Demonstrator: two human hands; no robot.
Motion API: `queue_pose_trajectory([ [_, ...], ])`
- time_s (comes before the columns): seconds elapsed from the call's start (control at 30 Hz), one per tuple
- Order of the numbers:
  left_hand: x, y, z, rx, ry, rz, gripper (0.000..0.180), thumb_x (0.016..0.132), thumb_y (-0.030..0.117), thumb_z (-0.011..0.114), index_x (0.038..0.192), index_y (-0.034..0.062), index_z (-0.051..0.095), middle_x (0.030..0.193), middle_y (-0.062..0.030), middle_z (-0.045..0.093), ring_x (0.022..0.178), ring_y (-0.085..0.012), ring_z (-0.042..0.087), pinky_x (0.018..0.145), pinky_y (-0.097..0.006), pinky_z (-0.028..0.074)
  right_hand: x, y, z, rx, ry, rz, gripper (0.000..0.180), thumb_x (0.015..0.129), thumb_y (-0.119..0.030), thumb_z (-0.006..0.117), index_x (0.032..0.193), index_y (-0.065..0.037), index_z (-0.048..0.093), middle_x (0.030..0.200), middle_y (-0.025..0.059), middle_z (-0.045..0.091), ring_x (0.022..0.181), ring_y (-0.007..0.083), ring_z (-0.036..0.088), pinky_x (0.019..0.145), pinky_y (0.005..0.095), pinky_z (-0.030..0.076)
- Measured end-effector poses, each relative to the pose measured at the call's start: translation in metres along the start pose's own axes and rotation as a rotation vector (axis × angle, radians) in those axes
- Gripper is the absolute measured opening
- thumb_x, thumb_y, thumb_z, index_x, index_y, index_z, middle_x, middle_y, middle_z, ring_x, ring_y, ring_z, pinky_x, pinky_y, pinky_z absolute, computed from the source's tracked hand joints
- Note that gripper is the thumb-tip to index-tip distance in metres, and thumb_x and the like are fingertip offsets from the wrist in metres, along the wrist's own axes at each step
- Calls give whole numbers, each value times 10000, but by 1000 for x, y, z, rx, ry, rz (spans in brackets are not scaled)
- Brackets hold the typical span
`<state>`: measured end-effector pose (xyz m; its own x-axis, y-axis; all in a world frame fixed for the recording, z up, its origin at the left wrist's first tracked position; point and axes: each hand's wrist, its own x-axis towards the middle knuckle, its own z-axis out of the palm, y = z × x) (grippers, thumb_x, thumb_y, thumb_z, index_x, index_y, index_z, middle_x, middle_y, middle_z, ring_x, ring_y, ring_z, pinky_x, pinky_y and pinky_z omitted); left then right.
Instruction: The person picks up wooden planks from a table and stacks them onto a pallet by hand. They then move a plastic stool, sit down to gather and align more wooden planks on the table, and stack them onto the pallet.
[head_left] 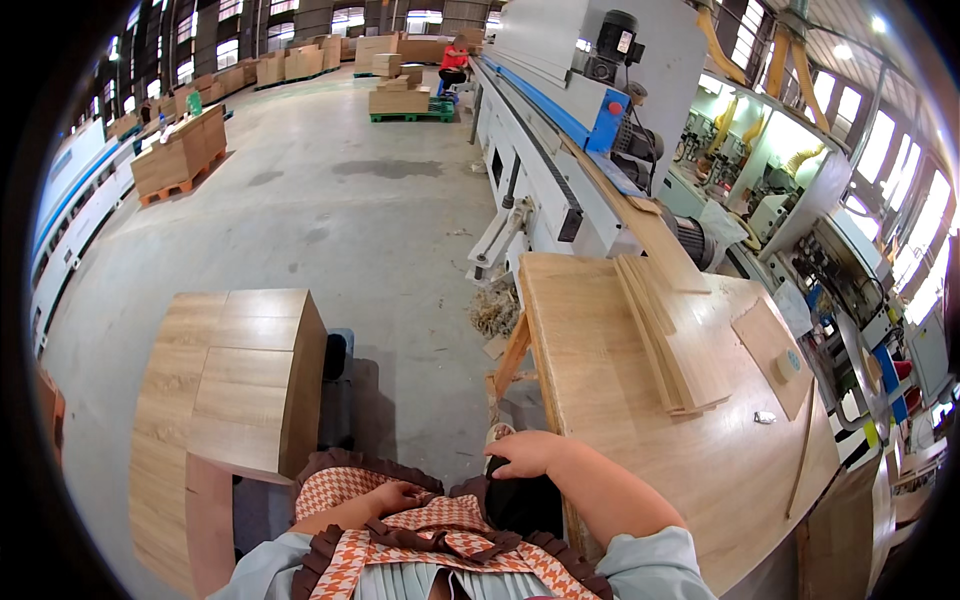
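My left hand lies on my lap, its fingers resting loosely on the orange-and-white checked apron with brown ruffles. Nothing shows in it. Over my dark-clad right knee hangs my right hand, fingers apart and bent downward, with no object in them. It is beside the near left edge of a wooden table. A stack of long, narrow wood-coloured boards lies on that table, apart from both hands.
Stacked wood-grain panels stand at my left. A long edge-working machine with a motor runs away ahead, a board reaching from it to the table. Farther off, a person in red sits near a loaded green pallet.
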<state>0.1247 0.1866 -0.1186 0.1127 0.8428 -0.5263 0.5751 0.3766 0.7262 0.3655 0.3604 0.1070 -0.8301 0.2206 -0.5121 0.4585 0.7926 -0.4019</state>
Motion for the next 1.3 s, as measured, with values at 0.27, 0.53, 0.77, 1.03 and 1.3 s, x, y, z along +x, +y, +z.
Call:
queue_pose_trajectory([
  [0.27,-9,16,-6,9,-25,-6,381,784,281,629,1097,67,583,1007,-113,622,933,-197,582,850,-300,445,-1,-3,-2,-20,-15,-1,502,795,-354,570,1212,-96,462,1130,159,545,1053,331,501,881,395,397],
  [0.53,-1,4,-2,-3,-37,4,402,772,293,635,1105,75,579,1011,-108,621,927,-199,586,853,-304,442,-1,-2,-3,-30,-25,4,497,797,-360,565,1208,-97,466,1128,163,545,1045,331,506,878,396,399],
  [0.77,1,-1,-1,-7,-37,8,402,769,289,638,1106,78,579,1010,-110,621,923,-202,586,845,-302,447,0,-2,-2,-39,-21,5,499,799,-360,566,1209,-93,466,1139,163,539,1054,327,503,881,395,397],
  [1.03,2,0,-1,12,-39,14,414,759,290,646,1109,79,578,1014,-116,619,923,-211,586,849,-302,447,-2,-4,-5,-24,-28,13,498,799,-356,568,1207,-89,466,1127,161,546,1046,326,508,873,395,401],
  [1.3,8,-9,3,-37,-57,6,417,755,251,669,1097,32,573,1016,-94,618,934,-171,571,856,-278,434,-1,-6,-6,-7,-40,32,503,794,-360,574,1200,-82,469,1131,145,547,1054,312,506,872,387,407],
])
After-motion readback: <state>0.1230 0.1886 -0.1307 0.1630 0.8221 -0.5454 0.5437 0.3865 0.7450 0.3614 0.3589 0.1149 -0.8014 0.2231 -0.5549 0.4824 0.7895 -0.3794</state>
